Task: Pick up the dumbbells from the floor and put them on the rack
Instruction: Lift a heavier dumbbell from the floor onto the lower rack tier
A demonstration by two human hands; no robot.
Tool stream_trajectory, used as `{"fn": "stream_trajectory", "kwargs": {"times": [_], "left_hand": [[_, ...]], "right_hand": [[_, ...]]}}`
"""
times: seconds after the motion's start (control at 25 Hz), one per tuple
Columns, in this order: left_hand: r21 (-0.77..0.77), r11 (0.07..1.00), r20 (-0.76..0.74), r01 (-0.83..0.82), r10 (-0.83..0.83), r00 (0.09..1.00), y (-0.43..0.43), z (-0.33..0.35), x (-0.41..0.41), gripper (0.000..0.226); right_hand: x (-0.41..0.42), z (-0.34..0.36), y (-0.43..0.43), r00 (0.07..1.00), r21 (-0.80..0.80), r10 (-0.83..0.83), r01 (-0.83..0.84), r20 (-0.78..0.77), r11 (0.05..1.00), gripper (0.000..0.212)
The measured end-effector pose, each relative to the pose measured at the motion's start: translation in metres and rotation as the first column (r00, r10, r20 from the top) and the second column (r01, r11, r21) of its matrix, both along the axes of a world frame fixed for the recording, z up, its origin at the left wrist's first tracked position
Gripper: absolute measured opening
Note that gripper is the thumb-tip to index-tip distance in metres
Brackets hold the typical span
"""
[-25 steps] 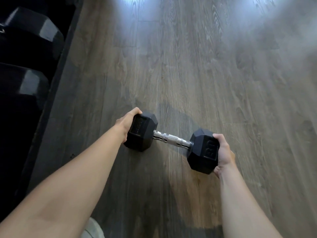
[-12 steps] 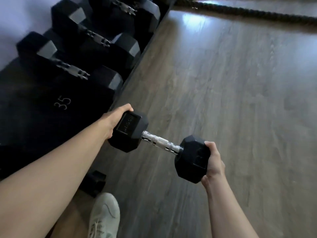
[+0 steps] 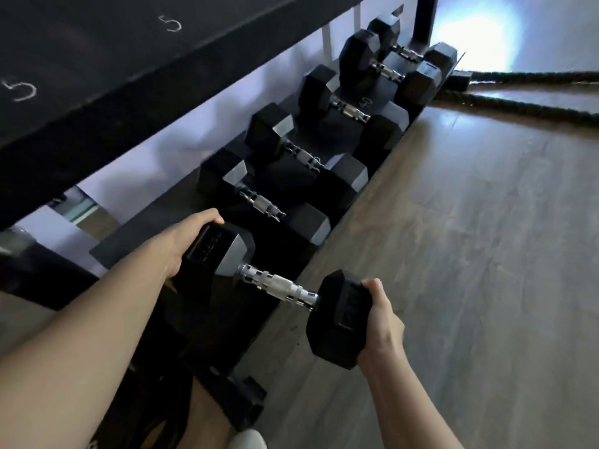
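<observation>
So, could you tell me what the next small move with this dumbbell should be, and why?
Probably shift the dumbbell left and lower it onto the bare near end of the lower shelf. Left hand and right hand hold its ends over the shelf's edge, beside a racked dumbbell.

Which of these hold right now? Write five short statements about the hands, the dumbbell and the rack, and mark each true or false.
1. The left hand grips one end weight of the dumbbell. True.
2. The right hand holds the metal handle. False: it holds the other end weight; the handle is bare.
3. The dumbbell lies on the floor. False: both hands carry it in the air, beside the rack.
4. Other dumbbells already sit on the rack's lower shelf. True.
5. The upper shelf is marked with a chalked 35. False: the marks visible there read 5.
</observation>
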State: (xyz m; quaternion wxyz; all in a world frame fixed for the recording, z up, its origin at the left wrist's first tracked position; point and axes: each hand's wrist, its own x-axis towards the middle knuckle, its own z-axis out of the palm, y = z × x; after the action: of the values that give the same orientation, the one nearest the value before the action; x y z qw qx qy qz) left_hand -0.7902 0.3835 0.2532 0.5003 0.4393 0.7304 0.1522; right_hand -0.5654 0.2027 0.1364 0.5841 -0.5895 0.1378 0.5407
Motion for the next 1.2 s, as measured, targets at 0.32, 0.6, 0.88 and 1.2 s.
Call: {"fn": "stream_trajectory", "kwargs": {"times": [0.32,0.6,0.88,1.2], "left_hand": [[0.014,0.980,-0.075,-0.196,0.197,0.978,0.068,-0.015,-0.077,0.034],[-0.033,0.964,-0.051,-0.264,0.262,0.964,0.089,-0.033,-0.096,0.032],[0.320,0.861,-0.167,-0.395,0.462,0.871,0.075,-0.046,-0.091,0.079],[0.727,0.657,-0.205,-0.200,0.486,0.850,0.036,-0.079,-0.068,0.054]], "right_hand": [[-0.070,0.001,0.091,0.988,-0.054,0.150,-0.149,0.026,0.987,0.062],[-0.088,0.016,0.111,0.978,-0.153,0.180,-0.163,0.101,0.975,0.096],[-0.098,-0.009,0.090,0.839,0.165,0.041,-0.154,0.542,0.974,0.025],[-0.082,-0.036,0.091,0.615,0.447,-0.122,-0.408,0.779,0.796,0.043]]}}
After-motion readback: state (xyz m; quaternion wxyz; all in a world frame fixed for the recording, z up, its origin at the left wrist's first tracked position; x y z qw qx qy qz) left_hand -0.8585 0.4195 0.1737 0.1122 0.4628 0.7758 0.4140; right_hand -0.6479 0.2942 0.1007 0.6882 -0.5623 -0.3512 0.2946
